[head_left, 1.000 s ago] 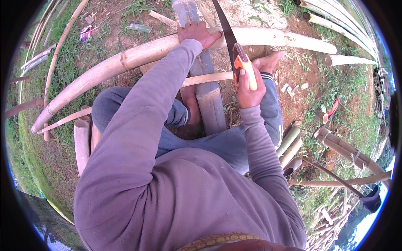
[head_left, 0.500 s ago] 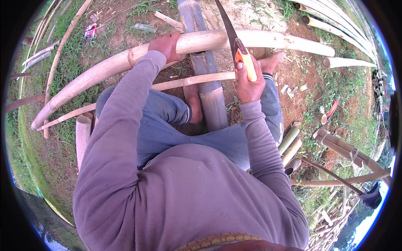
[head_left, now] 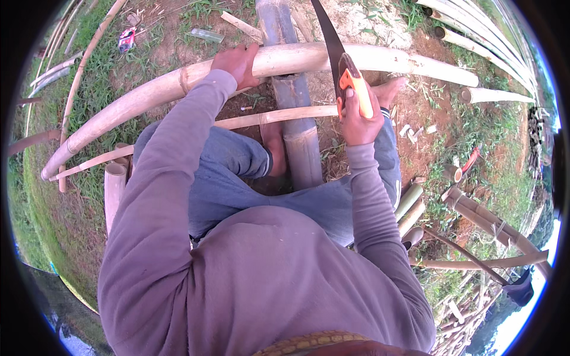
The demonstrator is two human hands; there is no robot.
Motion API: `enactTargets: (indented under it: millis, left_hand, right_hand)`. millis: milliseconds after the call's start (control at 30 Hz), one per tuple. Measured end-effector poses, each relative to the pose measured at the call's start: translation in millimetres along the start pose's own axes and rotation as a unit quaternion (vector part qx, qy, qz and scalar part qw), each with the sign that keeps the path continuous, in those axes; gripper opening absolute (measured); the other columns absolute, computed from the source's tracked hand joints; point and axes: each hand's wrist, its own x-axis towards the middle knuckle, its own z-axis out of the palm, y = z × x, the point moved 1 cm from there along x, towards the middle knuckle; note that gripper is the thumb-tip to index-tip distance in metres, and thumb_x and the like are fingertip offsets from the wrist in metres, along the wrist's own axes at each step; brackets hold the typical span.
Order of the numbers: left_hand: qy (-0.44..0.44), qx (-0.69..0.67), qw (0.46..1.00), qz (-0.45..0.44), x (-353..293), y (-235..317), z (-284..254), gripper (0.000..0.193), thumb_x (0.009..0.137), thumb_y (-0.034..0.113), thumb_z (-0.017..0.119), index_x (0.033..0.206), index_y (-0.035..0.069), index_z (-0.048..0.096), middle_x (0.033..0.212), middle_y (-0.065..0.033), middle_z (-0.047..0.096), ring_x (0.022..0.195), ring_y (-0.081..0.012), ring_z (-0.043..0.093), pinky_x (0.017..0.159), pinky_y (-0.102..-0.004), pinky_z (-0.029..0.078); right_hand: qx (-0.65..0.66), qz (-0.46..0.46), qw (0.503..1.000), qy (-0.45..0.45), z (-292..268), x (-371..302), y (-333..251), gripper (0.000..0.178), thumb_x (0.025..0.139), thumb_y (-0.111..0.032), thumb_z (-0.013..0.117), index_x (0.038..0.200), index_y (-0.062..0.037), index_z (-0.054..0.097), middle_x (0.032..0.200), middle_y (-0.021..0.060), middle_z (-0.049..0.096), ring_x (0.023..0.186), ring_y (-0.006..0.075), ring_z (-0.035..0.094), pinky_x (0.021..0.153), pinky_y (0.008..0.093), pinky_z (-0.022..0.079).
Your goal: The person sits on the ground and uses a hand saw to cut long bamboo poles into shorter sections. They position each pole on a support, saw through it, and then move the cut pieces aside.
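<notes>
A thick pale bamboo pole (head_left: 139, 102) lies crosswise in front of me, resting over a grey bamboo length (head_left: 294, 101) between my legs. My left hand (head_left: 236, 64) grips the pole just left of that crossing, its fingers over the far side. In my right hand (head_left: 363, 123) is a handsaw (head_left: 358, 89) with an orange handle, the thumb along its side. Its dark blade (head_left: 330, 37) points up and away across the pole, right of the crossing; whether the teeth touch the bamboo I cannot tell. Nearer me runs a thin split bamboo strip (head_left: 249, 120).
My bare foot (head_left: 389, 90) is by the pole, right of the saw. Cut bamboo pieces (head_left: 409, 202) and a pole tied with string (head_left: 490, 222) lie at right. More poles (head_left: 475, 44) fill the far right. A clear bottle (head_left: 207, 35) and red packet (head_left: 126, 40) are on the ground at far left.
My right hand and the saw have shifted slightly right and nearer to me. My left hand keeps its hold on the pole. The whole view has shifted a little.
</notes>
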Motion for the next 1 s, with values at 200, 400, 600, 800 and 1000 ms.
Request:
enactTargets:
  millis: [200, 400, 600, 800, 1000]
  left_hand:
    - [-0.015, 0.006, 1.0, -0.024, -4.5, -3.5, -15.0, 0.078, 0.073, 0.045, 0.09, 0.135, 0.013, 0.055, 0.121, -0.02, 0.071, 0.111, -0.0426, 0.072, 0.095, -0.0534, 0.059]
    - [0.011, -0.002, 1.0, -0.013, -5.2, -10.6, 5.0, 0.075, 0.073, 0.042, 0.089, 0.133, 0.013, 0.054, 0.119, -0.019, 0.07, 0.111, -0.0434, 0.071, 0.096, -0.0528, 0.057]
    - [-0.015, -0.005, 1.0, -0.011, -3.8, 3.4, -8.2, 0.074, 0.073, 0.039, 0.088, 0.134, 0.013, 0.054, 0.119, -0.0192, 0.069, 0.112, -0.0433, 0.07, 0.098, -0.0527, 0.056]
    - [-0.016, -0.006, 1.0, -0.019, -8.3, -8.9, -5.7, 0.077, 0.073, 0.039, 0.089, 0.136, 0.014, 0.053, 0.119, -0.0195, 0.07, 0.112, -0.0436, 0.07, 0.095, -0.0543, 0.057]
    - [-0.013, 0.005, 1.0, -0.015, -2.3, -9.0, 0.2, 0.077, 0.072, 0.041, 0.088, 0.136, 0.015, 0.053, 0.118, -0.0194, 0.07, 0.111, -0.0445, 0.07, 0.095, -0.0551, 0.057]
  right_hand:
    - [0.025, -0.028, 0.999, 0.013, -29.2, -81.9, -13.2, 0.047, 0.104, -0.005, 0.07, 0.147, 0.0075, 0.056, 0.131, 0.0135, 0.07, 0.105, 0.013, 0.069, 0.085, 0.0254, 0.06]
    - [-0.001, 0.034, 0.999, -0.015, -79.6, -162.5, -17.5, 0.05, 0.106, -0.012, 0.068, 0.149, 0.0079, 0.053, 0.134, 0.0183, 0.069, 0.101, 0.0166, 0.071, 0.079, 0.0271, 0.062]
    - [-0.046, -0.024, 0.998, -0.022, 7.6, 19.3, -0.1, 0.041, 0.105, -0.005, 0.069, 0.143, 0.0088, 0.06, 0.127, 0.0123, 0.072, 0.1, 0.0122, 0.069, 0.081, 0.0259, 0.06]
    - [-0.096, -0.096, 0.99, -0.026, -70.2, -132.0, -9.8, 0.048, 0.106, -0.009, 0.067, 0.148, 0.0104, 0.053, 0.143, 0.0202, 0.065, 0.12, 0.0235, 0.07, 0.097, 0.0311, 0.062]
    - [0.006, -0.023, 1.0, -0.005, -50.0, -104.8, 3.9, 0.047, 0.106, -0.009, 0.069, 0.146, 0.0096, 0.056, 0.137, 0.0191, 0.067, 0.113, 0.0195, 0.07, 0.09, 0.031, 0.064]
